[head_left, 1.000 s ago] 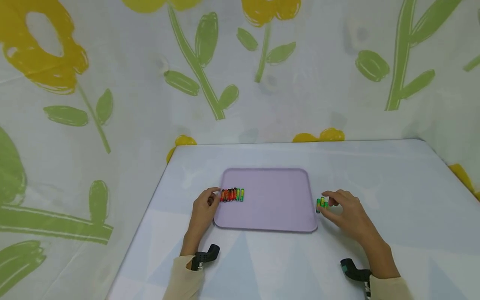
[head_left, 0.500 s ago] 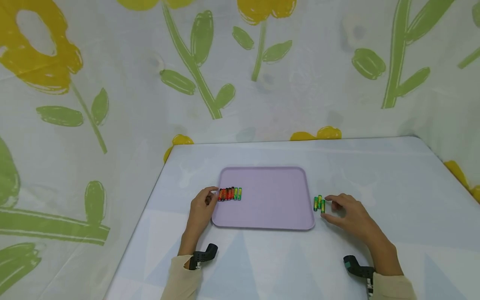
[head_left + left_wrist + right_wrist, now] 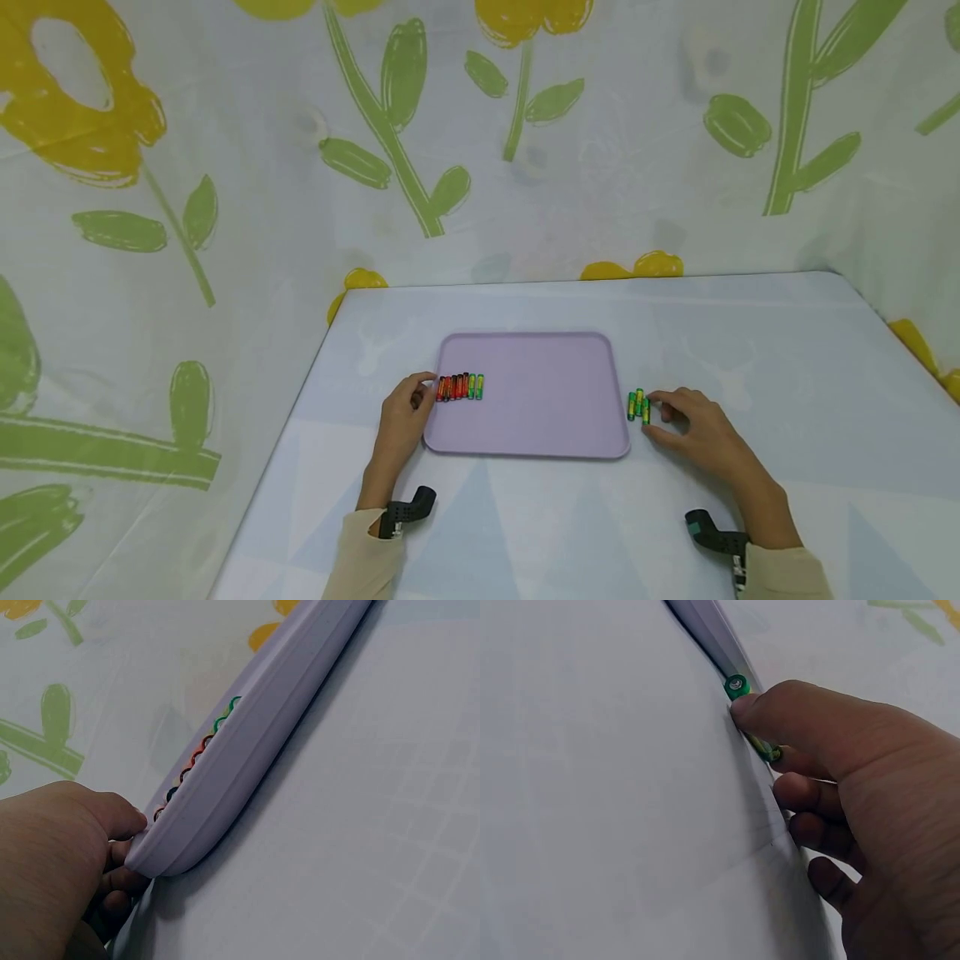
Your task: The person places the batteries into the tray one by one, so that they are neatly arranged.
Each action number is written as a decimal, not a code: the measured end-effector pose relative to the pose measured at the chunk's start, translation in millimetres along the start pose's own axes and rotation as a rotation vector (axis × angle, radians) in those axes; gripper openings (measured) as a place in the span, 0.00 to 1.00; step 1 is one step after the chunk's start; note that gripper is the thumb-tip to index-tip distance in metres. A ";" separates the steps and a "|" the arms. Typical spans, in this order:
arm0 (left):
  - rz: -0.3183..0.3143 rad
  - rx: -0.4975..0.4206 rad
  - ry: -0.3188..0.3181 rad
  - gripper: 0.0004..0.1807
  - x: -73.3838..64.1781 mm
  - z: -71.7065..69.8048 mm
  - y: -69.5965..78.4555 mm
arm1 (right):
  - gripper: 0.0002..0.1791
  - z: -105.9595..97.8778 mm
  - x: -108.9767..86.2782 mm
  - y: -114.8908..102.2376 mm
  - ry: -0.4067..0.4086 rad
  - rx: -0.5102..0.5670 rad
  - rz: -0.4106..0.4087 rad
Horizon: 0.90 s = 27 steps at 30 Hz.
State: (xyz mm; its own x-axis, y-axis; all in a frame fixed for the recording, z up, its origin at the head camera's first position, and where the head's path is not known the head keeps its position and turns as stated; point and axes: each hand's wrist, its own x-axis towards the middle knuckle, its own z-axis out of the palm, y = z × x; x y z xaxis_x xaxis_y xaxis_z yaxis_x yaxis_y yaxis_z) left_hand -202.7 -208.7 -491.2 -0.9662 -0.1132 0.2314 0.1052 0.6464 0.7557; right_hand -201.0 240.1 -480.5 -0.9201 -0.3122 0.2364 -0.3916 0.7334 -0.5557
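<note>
A lilac tray (image 3: 543, 404) lies on the table. Along its left side stands a row of several red-and-black batteries (image 3: 452, 388), followed by two green-and-yellow batteries (image 3: 476, 387). My left hand (image 3: 399, 421) holds the tray's left edge, thumb on the rim and the other fingers curled below it in the left wrist view. Just off the tray's right side, three green batteries (image 3: 632, 406) lie close together. With thumb and index finger my right hand (image 3: 697, 429) pinches the rightmost battery (image 3: 646, 412) at its two ends. In the right wrist view the thumb (image 3: 761, 709) partly hides it.
The table (image 3: 525, 525) has a pale cover with blue triangles. Behind it and at the left hangs a white cloth (image 3: 600, 200) printed with flowers. Black wrist cameras (image 3: 408, 510) sit at both cuffs.
The right hand has drawn back slightly to the right from over the green batteries, and its thumb and index finger now meet the rightmost one. The left hand stays at the tray edge.
</note>
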 end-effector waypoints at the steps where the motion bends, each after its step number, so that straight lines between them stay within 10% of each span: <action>1: -0.001 -0.002 0.000 0.12 -0.4 -0.3 0.3 | 0.20 0.6 0.0 0.2 0.010 -0.005 -0.002; 27: 0.018 -0.023 0.009 0.12 -0.5 2.9 -6.1 | 0.21 11.0 12.3 -26.9 0.103 0.034 -0.107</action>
State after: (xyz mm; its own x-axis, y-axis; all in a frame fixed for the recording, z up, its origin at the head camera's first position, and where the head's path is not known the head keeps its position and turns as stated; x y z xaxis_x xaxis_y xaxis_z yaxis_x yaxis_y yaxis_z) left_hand -203.6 -210.4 -497.7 -0.9619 -0.1087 0.2510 0.1283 0.6312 0.7650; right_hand -201.8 209.9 -471.4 -0.8690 -0.3222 0.3754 -0.4886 0.6781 -0.5490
